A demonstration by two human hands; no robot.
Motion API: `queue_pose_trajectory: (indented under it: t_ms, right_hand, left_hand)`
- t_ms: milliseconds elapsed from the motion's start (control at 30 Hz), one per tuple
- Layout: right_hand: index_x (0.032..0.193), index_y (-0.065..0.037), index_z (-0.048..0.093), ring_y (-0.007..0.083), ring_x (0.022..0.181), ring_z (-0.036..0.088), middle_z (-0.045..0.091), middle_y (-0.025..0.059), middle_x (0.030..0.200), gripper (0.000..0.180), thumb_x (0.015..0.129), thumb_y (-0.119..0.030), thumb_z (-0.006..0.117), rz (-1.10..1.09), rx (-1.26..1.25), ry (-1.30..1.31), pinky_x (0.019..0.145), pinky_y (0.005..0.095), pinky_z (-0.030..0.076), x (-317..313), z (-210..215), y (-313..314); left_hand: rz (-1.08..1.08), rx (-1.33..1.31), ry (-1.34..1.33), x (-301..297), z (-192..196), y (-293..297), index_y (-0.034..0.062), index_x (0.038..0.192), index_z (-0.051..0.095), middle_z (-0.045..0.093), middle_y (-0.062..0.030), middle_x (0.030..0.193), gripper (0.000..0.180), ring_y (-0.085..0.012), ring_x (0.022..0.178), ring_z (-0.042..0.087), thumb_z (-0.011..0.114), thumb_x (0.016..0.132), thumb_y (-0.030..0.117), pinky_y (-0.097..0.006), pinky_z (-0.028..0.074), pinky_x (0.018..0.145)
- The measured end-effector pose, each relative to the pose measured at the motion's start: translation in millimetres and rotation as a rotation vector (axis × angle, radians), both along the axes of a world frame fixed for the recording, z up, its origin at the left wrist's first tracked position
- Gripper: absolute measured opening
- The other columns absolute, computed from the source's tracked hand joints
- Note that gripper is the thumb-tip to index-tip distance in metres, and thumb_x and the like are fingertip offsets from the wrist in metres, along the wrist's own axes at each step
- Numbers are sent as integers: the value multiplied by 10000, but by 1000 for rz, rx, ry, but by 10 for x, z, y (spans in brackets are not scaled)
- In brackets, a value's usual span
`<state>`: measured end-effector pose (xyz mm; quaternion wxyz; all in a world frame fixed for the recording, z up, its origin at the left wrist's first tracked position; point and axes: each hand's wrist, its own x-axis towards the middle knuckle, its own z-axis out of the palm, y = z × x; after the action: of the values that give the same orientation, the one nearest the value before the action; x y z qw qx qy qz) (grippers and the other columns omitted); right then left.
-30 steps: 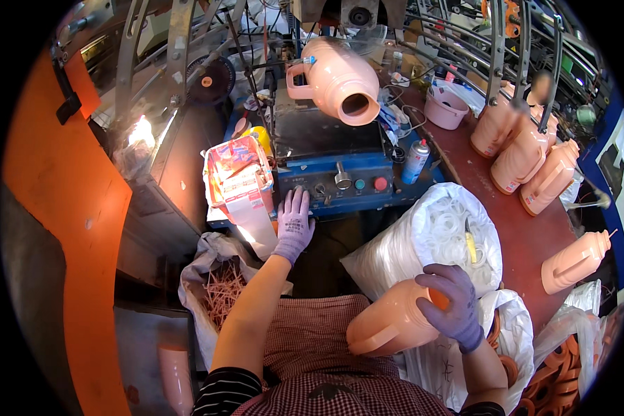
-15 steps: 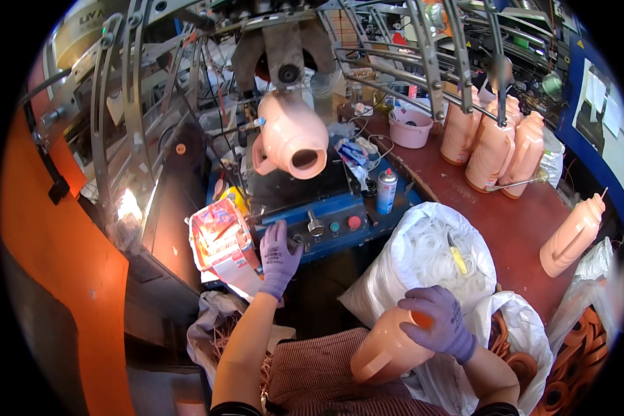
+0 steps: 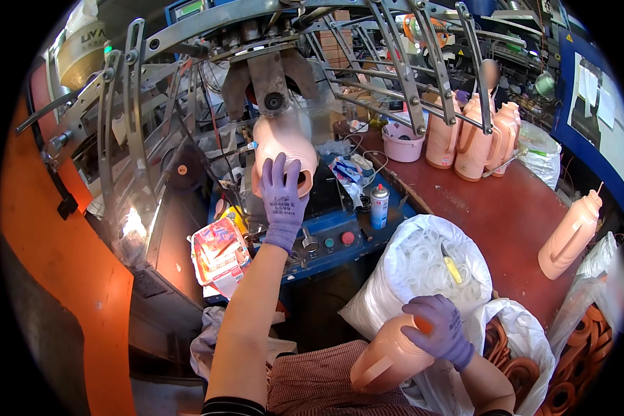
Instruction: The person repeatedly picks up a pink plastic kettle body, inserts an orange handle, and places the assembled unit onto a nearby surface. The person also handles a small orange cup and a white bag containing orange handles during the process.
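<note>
Peach plastic, both hands busy

Left hand (image 3: 283,201), fingers spread, lies on the mounted jug (image 3: 288,142) below the machine head (image 3: 267,76); right hand (image 3: 438,329) grips the held jug (image 3: 390,360) by its mouth. Several standing jugs (image 3: 473,152) already line the red bench (image 3: 478,222); these two remain off it.

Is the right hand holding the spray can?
No, the right hand holds a peach jug; the spray can stands beside the control panel.
</note>
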<state>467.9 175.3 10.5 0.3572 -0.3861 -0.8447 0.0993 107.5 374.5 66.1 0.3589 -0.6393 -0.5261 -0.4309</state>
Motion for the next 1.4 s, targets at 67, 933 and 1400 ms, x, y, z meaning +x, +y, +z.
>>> queue_pose_trajectory:
  t_ms: [67, 933, 1400]
  right_hand:
    - [1003, -117, 724, 287, 879, 627, 688, 81, 1033, 334, 738, -314, 772, -2, -5, -1, 814, 398, 507, 4, -13, 7]
    - [999, -121, 729, 280, 880, 633, 692, 70, 1028, 328, 745, -327, 764, -4, 14, -11, 808, 392, 511, -103, -43, 38]
    - [1001, -117, 736, 277, 890, 635, 699, 74, 1043, 320, 758, -324, 757, -21, -40, 13, 831, 383, 511, -118, -10, 32]
  left_hand:
    - [-7, -31, 51, -19, 42, -26, 190, 1235, 533, 453, -103, 1378, 702, -395, 1304, 411, 830, 604, 119, -516, 391, 1045]
    - [89, -235, 602, -232, 404, -106, 259, 1288, 517, 461, -74, 1391, 702, -361, 1315, 413, 810, 654, 187, -504, 409, 1003]
    - [35, -287, 585, -189, 484, -188, 241, 1254, 557, 499, -75, 1364, 507, -354, 1306, 430, 671, 785, 87, -522, 394, 1009]
